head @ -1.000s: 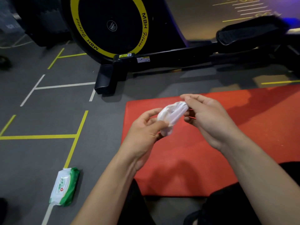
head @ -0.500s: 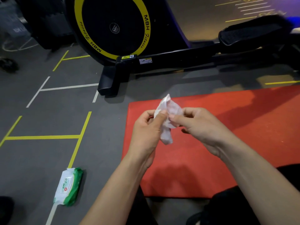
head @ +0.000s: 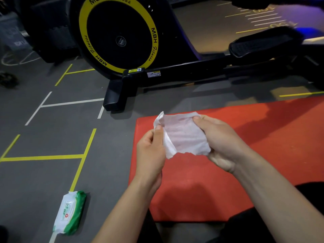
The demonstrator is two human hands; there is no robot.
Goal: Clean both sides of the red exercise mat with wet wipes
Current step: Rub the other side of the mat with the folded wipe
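Note:
The red exercise mat (head: 263, 155) lies flat on the grey floor, its left edge just ahead of my knees. Above its near left corner I hold a white wet wipe (head: 184, 135) spread out between both hands. My left hand (head: 150, 151) pinches the wipe's left edge with thumb and fingers. My right hand (head: 220, 142) grips its right side, fingers curled behind the sheet. The wipe hangs in the air, apart from the mat.
A green and white pack of wet wipes (head: 70, 213) lies on the floor to my left. A black exercise machine with a yellow-ringed flywheel (head: 119, 35) and its base rail (head: 175, 76) stands just beyond the mat. Yellow and white lines mark the floor.
The wipe was a crumpled bundle between my fingers; my hands have pulled apart and it is now unfolded into a flat sheet. The view has tilted slightly.

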